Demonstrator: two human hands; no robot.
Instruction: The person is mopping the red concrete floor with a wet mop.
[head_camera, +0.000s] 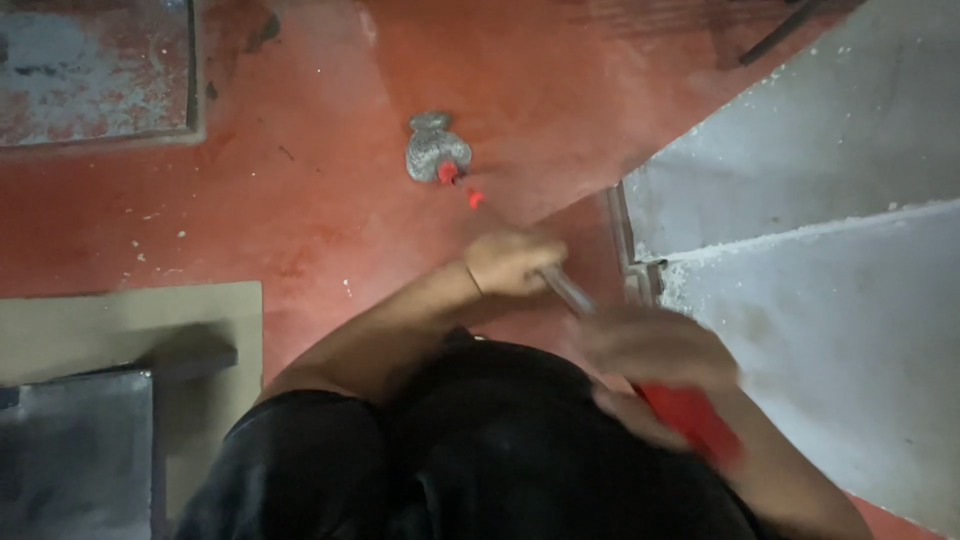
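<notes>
Red-handled tool gripped in right hand (blurred), fingers wrapped round the handle. Metal shaft pinched at the far end by left hand, closed.

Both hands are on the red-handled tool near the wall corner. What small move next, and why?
Probably steady the metal shaft first: the left hand pinches it near the tip, the right hand wraps the red handle, and both look motion-blurred beside the wall edge.

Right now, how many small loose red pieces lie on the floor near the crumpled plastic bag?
2: one red piece touching the crumpled bag, another just beyond it toward the left hand. More may be hidden inside the bag.
</notes>
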